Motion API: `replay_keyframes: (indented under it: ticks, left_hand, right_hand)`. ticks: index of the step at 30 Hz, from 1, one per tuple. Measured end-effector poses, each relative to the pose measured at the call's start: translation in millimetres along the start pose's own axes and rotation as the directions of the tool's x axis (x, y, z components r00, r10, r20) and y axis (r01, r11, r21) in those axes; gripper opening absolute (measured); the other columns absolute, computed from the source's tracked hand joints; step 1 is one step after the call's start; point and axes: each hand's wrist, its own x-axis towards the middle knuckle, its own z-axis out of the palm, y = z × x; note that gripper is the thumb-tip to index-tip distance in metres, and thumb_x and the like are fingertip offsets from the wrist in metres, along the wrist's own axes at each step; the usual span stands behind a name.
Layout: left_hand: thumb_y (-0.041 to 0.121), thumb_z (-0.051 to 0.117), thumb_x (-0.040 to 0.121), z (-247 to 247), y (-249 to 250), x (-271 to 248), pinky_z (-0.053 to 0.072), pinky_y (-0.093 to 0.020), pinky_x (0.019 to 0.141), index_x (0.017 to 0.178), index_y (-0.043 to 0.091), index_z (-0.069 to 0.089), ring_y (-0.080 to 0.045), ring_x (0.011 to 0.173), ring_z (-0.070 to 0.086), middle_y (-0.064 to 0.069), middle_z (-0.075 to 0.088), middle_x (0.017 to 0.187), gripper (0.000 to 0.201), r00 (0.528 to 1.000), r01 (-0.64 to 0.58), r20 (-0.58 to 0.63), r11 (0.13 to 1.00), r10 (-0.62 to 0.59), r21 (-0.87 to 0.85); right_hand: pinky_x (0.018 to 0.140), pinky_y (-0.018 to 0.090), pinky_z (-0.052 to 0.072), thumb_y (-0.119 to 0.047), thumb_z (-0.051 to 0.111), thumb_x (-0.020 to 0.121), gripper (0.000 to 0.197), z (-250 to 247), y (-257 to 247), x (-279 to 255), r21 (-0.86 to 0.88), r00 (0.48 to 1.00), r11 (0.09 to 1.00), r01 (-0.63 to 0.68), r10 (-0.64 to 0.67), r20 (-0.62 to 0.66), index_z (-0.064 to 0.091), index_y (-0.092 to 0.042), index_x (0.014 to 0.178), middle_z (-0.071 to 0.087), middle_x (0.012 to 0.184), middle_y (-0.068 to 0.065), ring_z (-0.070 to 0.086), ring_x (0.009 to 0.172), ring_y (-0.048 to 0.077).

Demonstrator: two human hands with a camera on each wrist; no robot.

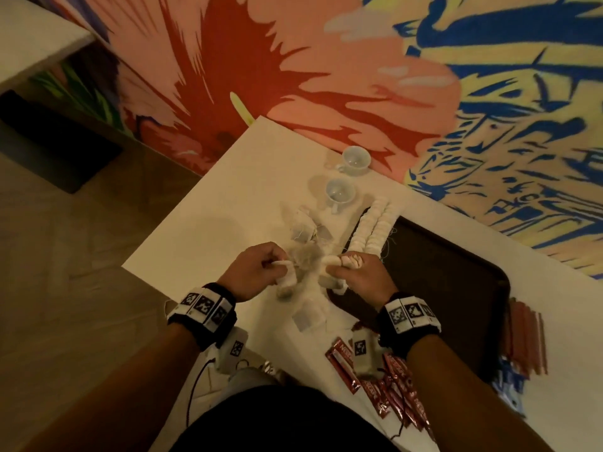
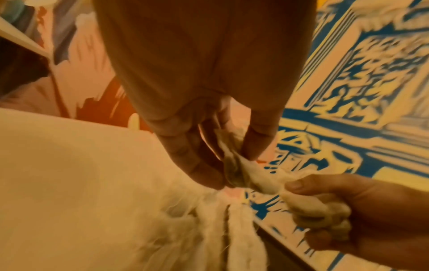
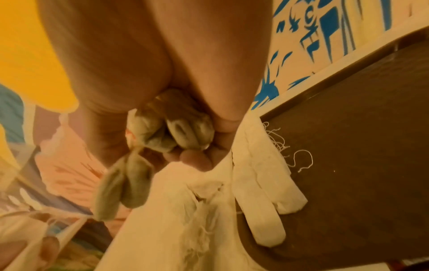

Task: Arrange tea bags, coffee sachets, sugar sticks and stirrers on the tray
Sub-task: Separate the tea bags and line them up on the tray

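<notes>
While you are standing over the white table [image 1: 208, 230], your left hand [image 1: 253, 272] is pinching the end of a tea bag [image 2: 239, 172] between thumb and fingertips, and your right hand [image 1: 360, 277] is clenching a small bunch of tea bags [image 3: 171, 132] in its curled fingers, with one pair dangling below the fist in the right wrist view. Both hands are hovering just above the near left corner of the dark brown tray [image 1: 456, 288], close together but not touching. Two long rows of tea bags [image 1: 375, 226] are lying overlapped along the tray's left edge, their loose strings trailing onto the brown surface. More loose tea bags [image 1: 305, 226] are sitting in a heap on the table just beyond your left hand, and a flat one [image 1: 305, 319] is lying near your left wrist. Red coffee sachets [image 1: 391, 386] are spreading in a fan on the table beneath your right forearm; white lettering is running along them, but it is too blurred to read. A bundle of reddish sticks [image 1: 525, 340] is resting to the right of the tray, with blue packets [image 1: 509, 386] just nearer to you; I cannot tell what is printed on either. Two white cups [image 1: 347, 176] are standing at the far end of the table. Black-and-white square markers are showing on both of your wristbands [image 1: 204, 308].
</notes>
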Motion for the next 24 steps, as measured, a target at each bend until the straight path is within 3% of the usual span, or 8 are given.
replay_keyframes:
  ticks: [2, 6, 8, 10, 15, 17, 20, 24]
  left_hand:
    - [0.007, 0.069, 0.092, 8, 29, -7, 0.056, -0.03, 0.07, 0.092, 0.014, 0.067, -0.011, 0.074, 0.064, -0.001, 0.069, 0.09, 0.007, 0.992, -0.096, 0.083, 0.995, 0.099, -0.032]
    - [0.014, 0.074, 0.09, 36, 80, -19, 0.052, -0.022, 0.08, 0.098, 0.018, 0.073, -0.013, 0.093, 0.067, 0.003, 0.072, 0.104, 0.009, 0.946, -0.235, 0.218, 0.971, 0.239, -0.046]
    - [0.016, 0.076, 0.088, 53, 98, -22, 0.051, -0.021, 0.087, 0.101, 0.017, 0.074, -0.011, 0.099, 0.067, 0.005, 0.073, 0.105, 0.013, 0.931, -0.27, 0.241, 0.961, 0.275, -0.057]
    - [0.018, 0.078, 0.087, 70, 110, -23, 0.05, -0.021, 0.088, 0.103, 0.018, 0.074, -0.009, 0.099, 0.067, 0.006, 0.073, 0.104, 0.017, 0.928, -0.293, 0.222, 0.954, 0.299, -0.06]
    - [0.019, 0.081, 0.083, 108, 132, -17, 0.051, -0.026, 0.082, 0.1, 0.02, 0.071, -0.019, 0.094, 0.066, -0.001, 0.071, 0.099, 0.019, 0.937, -0.333, 0.108, 0.943, 0.332, -0.008]
    - [0.018, 0.08, 0.083, 121, 138, -15, 0.053, -0.031, 0.082, 0.095, 0.02, 0.069, -0.024, 0.091, 0.065, 0.003, 0.071, 0.094, 0.016, 0.938, -0.338, 0.074, 0.941, 0.338, 0.0]
    - [0.02, 0.08, 0.083, 138, 147, -16, 0.051, -0.025, 0.08, 0.091, 0.022, 0.069, -0.021, 0.09, 0.065, 0.009, 0.07, 0.091, 0.014, 0.934, -0.356, 0.038, 0.934, 0.354, 0.04]
    - [0.014, 0.078, 0.08, 153, 152, -19, 0.053, -0.032, 0.08, 0.091, 0.023, 0.071, -0.017, 0.087, 0.064, 0.006, 0.071, 0.091, 0.016, 0.933, -0.361, 0.023, 0.929, 0.36, 0.08]
  right_hand:
    - [0.061, 0.025, 0.052, -0.008, 0.081, 0.082, 0.011, -12, -8, -13, 0.121, 1.0, 0.993, 0.007, -0.009, 0.016, 0.074, -0.015, 0.086, 0.074, 0.079, -0.002, 0.067, 0.074, 0.011]
    - [0.081, 0.045, 0.057, -0.01, 0.077, 0.086, 0.021, -36, -15, -38, 0.336, 0.995, 0.942, -0.009, -0.026, 0.1, 0.072, 0.0, 0.104, 0.073, 0.096, 0.013, 0.07, 0.09, 0.026]
    - [0.08, 0.044, 0.057, -0.013, 0.073, 0.089, 0.022, -46, -16, -51, 0.377, 0.987, 0.926, -0.022, -0.04, 0.157, 0.07, -0.001, 0.106, 0.071, 0.096, 0.014, 0.069, 0.09, 0.026]
    - [0.072, 0.039, 0.059, -0.016, 0.066, 0.096, 0.016, -56, -18, -65, 0.425, 0.977, 0.904, -0.052, -0.041, 0.207, 0.069, -0.005, 0.107, 0.071, 0.094, 0.012, 0.07, 0.086, 0.023]
    - [0.07, 0.044, 0.061, -0.018, 0.05, 0.102, 0.033, -85, -16, -91, 0.605, 0.958, 0.785, -0.135, -0.053, 0.283, 0.062, -0.001, 0.128, 0.071, 0.108, 0.019, 0.072, 0.089, 0.029]
    - [0.069, 0.041, 0.061, -0.027, 0.049, 0.102, 0.038, -96, -14, -97, 0.627, 0.956, 0.764, -0.148, -0.052, 0.289, 0.063, -0.001, 0.126, 0.07, 0.098, 0.017, 0.07, 0.082, 0.026]
    - [0.076, 0.04, 0.06, -0.043, 0.058, 0.096, 0.043, -109, -9, -105, 0.647, 0.951, 0.747, -0.152, -0.069, 0.303, 0.069, -0.009, 0.119, 0.07, 0.094, 0.013, 0.067, 0.081, 0.023]
    - [0.072, 0.034, 0.061, -0.021, 0.072, 0.088, 0.03, -123, -1, -116, 0.641, 0.941, 0.759, -0.112, -0.127, 0.315, 0.071, -0.009, 0.116, 0.068, 0.103, 0.015, 0.067, 0.089, 0.025]
